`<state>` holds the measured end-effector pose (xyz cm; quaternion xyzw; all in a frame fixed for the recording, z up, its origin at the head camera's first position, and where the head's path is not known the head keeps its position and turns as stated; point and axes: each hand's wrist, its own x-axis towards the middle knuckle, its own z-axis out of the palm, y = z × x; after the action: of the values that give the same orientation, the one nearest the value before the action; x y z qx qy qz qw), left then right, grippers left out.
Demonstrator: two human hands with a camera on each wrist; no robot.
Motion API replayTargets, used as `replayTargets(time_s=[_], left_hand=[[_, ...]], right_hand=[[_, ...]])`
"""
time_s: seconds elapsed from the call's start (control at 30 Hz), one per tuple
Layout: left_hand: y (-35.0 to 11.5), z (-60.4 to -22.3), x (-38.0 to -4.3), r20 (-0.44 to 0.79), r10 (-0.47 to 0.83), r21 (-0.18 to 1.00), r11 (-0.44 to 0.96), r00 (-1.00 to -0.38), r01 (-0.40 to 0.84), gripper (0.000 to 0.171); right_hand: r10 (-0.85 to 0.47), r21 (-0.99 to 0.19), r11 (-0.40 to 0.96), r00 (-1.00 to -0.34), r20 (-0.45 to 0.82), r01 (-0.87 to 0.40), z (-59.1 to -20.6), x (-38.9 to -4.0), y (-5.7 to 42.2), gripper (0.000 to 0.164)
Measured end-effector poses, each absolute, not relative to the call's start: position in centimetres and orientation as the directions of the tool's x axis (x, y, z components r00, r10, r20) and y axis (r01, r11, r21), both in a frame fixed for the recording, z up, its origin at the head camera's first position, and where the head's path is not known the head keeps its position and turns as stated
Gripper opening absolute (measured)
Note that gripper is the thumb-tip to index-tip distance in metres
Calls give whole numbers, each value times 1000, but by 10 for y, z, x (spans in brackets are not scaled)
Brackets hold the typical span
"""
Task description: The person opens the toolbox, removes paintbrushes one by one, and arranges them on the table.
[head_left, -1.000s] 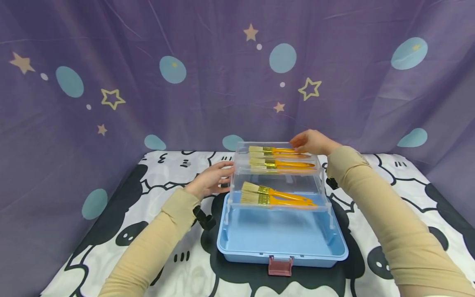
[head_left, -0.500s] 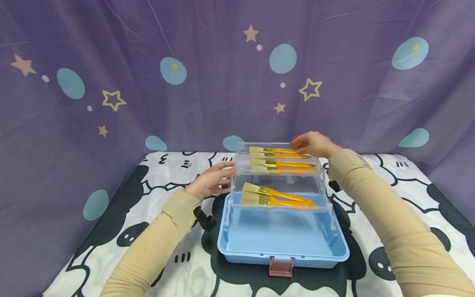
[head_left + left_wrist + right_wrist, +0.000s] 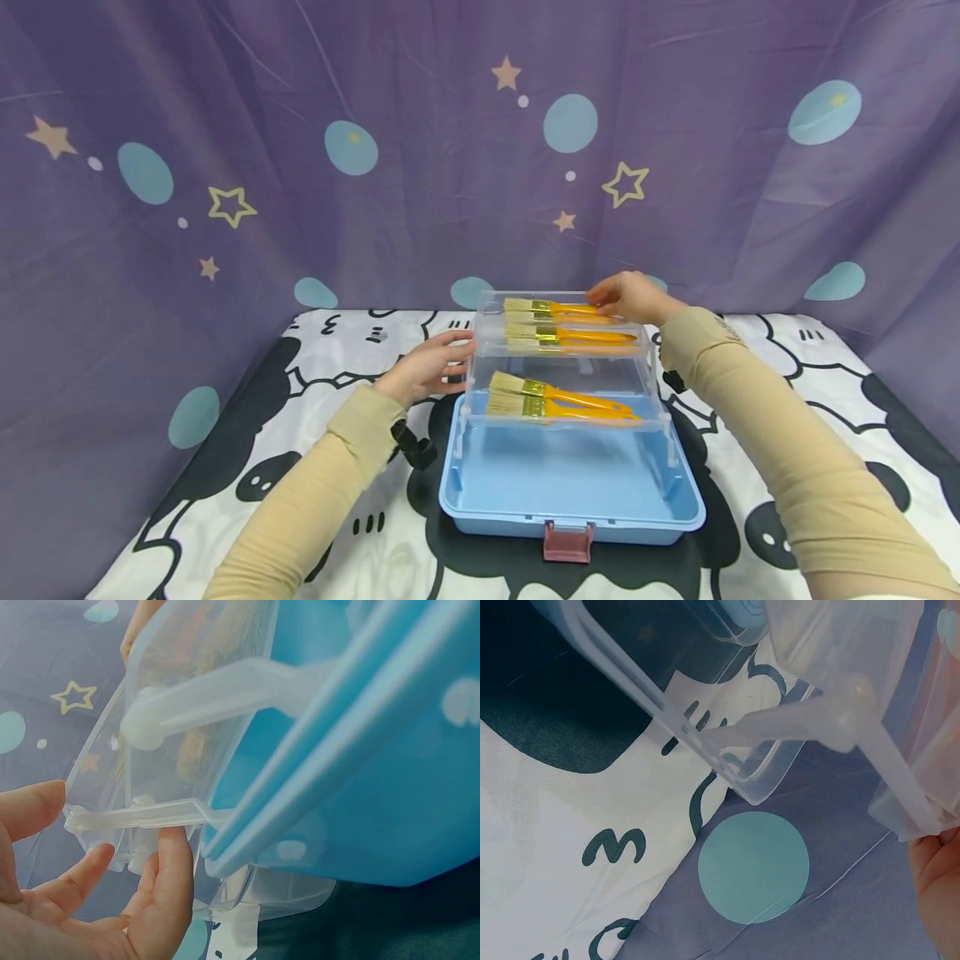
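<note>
A blue plastic case (image 3: 570, 527) stands open, with two clear trays raised above its base on hinged arms. Several flat paintbrushes with yellow handles (image 3: 596, 336) lie in the upper tray (image 3: 489, 337); two more brushes (image 3: 558, 407) lie in the lower tray (image 3: 570, 367). My left hand (image 3: 426, 367) is at the trays' left side, fingers spread and lightly bent; in the left wrist view its fingertips are right at a white hinge arm (image 3: 142, 816). My right hand (image 3: 633, 296) pinches the upper tray's back right corner, beside the brush handles.
A pink latch (image 3: 567, 543) hangs at the case's front. The clear lid (image 3: 754, 787) is folded back behind the trays in the right wrist view. Under the case lies a black and white cloth (image 3: 375, 533); a purple curtain (image 3: 450, 208) rises close behind.
The whole head view has shifted down slightly. Both hands, the trays and the brushes keep their places relative to each other.
</note>
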<state>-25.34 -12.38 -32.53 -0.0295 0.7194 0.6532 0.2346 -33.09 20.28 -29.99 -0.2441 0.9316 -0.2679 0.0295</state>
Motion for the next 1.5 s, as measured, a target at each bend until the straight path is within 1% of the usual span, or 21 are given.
replayTargets(time_s=[0.17, 0.4, 0.6, 0.83, 1.17, 1.5], left_hand=[[-123, -326, -254, -378, 257, 925, 146, -890, -351, 53], [-123, -326, -252, -388, 238, 921, 142, -891, -363, 49], [-123, -326, -252, -390, 237, 920, 141, -890, -366, 50], [-123, -326, -251, -389, 240, 920, 143, -889, -364, 54], [-123, -325, -251, -388, 238, 921, 142, -890, -363, 51], [-121, -323, -250, -378, 246, 925, 137, -893, -354, 53]], right_hand=[[-477, -513, 735, -876, 72, -443, -302, -330, 203, 30], [-484, -505, 734, -871, 81, -455, -302, -330, 201, 31], [-490, -495, 734, -867, 90, -466, -302, -330, 201, 32], [-471, -498, 748, -879, 68, -439, -301, -331, 200, 33], [-495, -484, 732, -863, 106, -479, -299, -330, 200, 32], [-498, -474, 748, -865, 62, -464, -293, -325, 197, 32]])
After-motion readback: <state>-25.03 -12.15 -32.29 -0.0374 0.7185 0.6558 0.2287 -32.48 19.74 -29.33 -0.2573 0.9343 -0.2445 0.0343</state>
